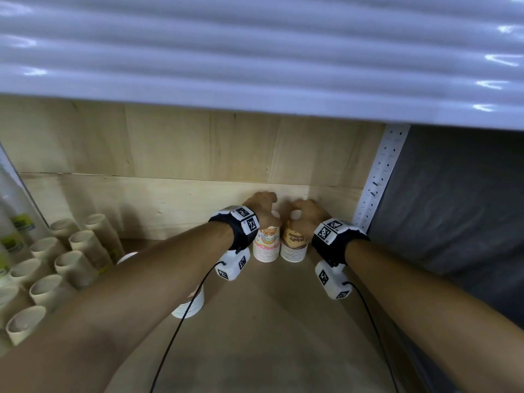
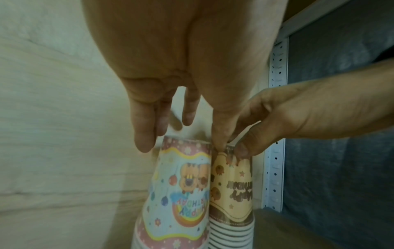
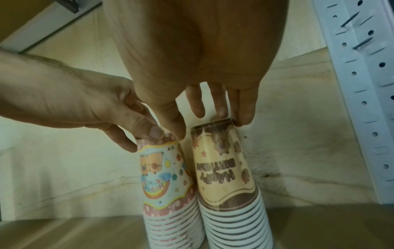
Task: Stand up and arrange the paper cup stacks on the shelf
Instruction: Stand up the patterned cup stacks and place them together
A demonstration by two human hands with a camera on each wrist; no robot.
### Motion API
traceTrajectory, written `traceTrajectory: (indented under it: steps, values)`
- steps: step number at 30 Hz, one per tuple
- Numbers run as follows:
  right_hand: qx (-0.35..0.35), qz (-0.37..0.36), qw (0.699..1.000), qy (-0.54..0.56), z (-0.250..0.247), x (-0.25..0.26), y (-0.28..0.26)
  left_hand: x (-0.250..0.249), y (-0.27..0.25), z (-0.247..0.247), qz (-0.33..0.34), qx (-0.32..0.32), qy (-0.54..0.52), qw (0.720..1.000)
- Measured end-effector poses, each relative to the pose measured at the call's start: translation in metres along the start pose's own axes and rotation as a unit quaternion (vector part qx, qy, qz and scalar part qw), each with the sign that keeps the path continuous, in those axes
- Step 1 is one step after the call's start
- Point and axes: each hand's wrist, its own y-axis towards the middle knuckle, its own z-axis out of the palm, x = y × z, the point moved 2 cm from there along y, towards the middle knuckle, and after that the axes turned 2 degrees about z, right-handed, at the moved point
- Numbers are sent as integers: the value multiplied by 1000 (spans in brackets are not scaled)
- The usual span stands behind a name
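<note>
Two stacks of paper birthday cups stand upside down, rims on the wooden shelf board [image 1: 255,321], close to its plywood back wall. The pink-and-blue stack [image 1: 266,243] carries a rainbow and cartoon animals; the cream-and-brown stack [image 1: 295,245], lettered "Happy Birthday", stands touching it on the right. Both are upright, their nested rims showing as stripes at the base. A third stack, white [image 1: 188,306], stands on the same board nearer the front edge, to the left and well apart from the pair.
</note>
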Motion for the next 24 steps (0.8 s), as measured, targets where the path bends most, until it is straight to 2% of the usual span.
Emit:
traceTrajectory:
  steps: [2, 7, 14, 24]
  values:
    - [-11, 8, 1000, -12, 3, -1, 8, 2, -5, -10, 4, 1, 8, 1000]
    - [-5, 0, 998, -62, -11, 46, -10, 16, -26, -45, -26, 0, 20, 999]
    - [-12, -38, 999, 18, -4, 107, -34, 51, -77, -90, -93, 21, 82, 992]
    - [92, -118, 988, 34, 45, 188, -80, 103, -148, -105, -156, 24, 140, 977]
